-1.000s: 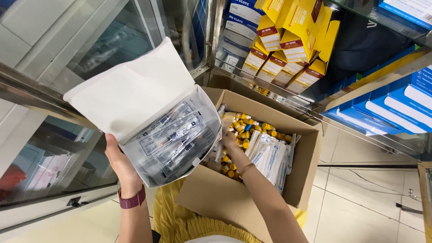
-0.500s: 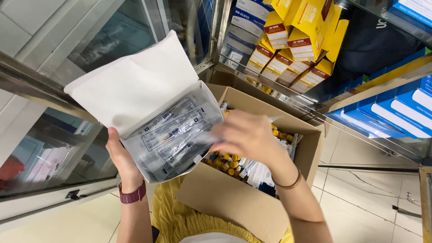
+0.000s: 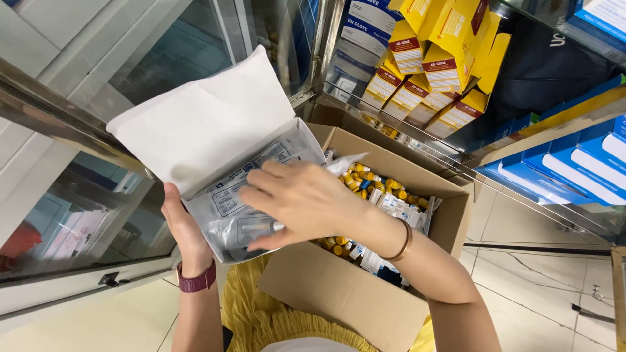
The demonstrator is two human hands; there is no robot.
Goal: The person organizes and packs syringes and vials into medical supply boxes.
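My left hand [image 3: 186, 228] cups the open white box [image 3: 208, 130] from underneath, fingers curled round its lower edge, so the mouth tilts toward me and the flap stands up out of the way. My right hand [image 3: 306, 202] lies flat over the clear sealed packets [image 3: 235, 208] inside the box, fingers spread and only slightly bent, tips on the plastic and thumb under the box's near rim; pressing on them rather than pinching, can't tell if any one packet is gripped. Packets sit right under my right fingertips, stacked on edge so they fill the box. Just beyond my right wrist is the cardboard carton [image 3: 365, 300] on my lap, open, with yellow-capped vials [image 3: 372, 182] and more packets in it. Past my knuckles, yellow cartons [image 3: 443, 45] on a glass shelf [image 3: 391, 124]
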